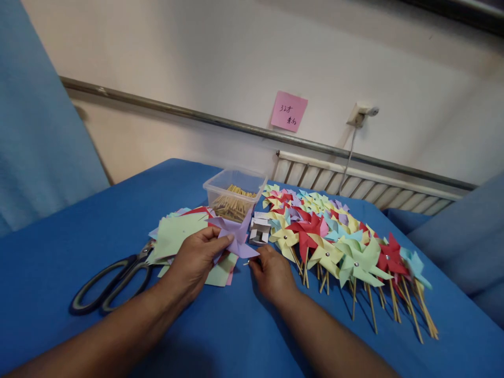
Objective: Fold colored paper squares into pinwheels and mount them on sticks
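Between the thumb and fingers of my left hand (200, 252) is a purple paper pinwheel head (236, 237), its corners folded in. My right hand (272, 273) is closed in a pinch just right of it, with a small silvery pin (247, 262) at the fingertips. One point of the purple paper comes close to the right fingers; whether they touch is unclear. Under and behind my left hand lies a stack of coloured paper squares (177, 233), the top one pale green. A small open white box (260, 231) stands just beyond my right hand.
Large dark-handled scissors (118, 281) lie to the left, blades under the paper. Behind stands a clear plastic tub (236, 184) of thin wooden sticks (232, 202). Many finished pinwheels (326, 254) on sticks cover the right side of the blue-covered table (236, 336).
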Tool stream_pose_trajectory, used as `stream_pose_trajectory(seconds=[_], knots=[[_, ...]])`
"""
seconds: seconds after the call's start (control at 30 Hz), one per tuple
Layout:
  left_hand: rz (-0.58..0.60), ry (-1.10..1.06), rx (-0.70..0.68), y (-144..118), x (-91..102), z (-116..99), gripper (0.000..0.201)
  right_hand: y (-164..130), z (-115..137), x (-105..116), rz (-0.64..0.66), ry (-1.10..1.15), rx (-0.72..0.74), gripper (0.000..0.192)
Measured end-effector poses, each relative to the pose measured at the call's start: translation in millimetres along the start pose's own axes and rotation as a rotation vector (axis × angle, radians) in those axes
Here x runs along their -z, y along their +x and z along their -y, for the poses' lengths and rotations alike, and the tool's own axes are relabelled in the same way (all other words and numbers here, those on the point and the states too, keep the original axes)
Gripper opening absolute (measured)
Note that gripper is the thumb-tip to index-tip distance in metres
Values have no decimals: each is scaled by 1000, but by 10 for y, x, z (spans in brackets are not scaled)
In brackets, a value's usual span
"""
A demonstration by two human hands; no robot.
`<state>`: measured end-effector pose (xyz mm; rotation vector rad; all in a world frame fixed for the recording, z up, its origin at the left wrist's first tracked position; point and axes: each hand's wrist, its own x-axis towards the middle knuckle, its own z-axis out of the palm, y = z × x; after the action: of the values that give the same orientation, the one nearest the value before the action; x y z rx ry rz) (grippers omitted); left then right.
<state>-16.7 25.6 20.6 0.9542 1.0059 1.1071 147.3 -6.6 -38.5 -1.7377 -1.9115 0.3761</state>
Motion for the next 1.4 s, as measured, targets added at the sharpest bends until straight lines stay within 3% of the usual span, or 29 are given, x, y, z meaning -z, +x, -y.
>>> stream_pose_trajectory(seconds=[0.37,0.57,0.7,0.93,1.13,1.4], knots=[[7,35,-15,-10,-9,9,22,-9,-82,-29,-24,162,-155,7],[17,43,-9,1,-5,35,19,-29,-63,32,11,43,-38,8],[21,66,-5,7,1,60,19,-31,-48,59,28,-58,-45,11],[13,71,8,-44,-29,52,19,-52,-54,84,47,-67,-33,19],[12,82,8,-49,-50,48,19,-63,-58,94,118,-22,110,17],[14,87,0,-27,-25,73,19,-87,-70,106,46,7,-3,16]])
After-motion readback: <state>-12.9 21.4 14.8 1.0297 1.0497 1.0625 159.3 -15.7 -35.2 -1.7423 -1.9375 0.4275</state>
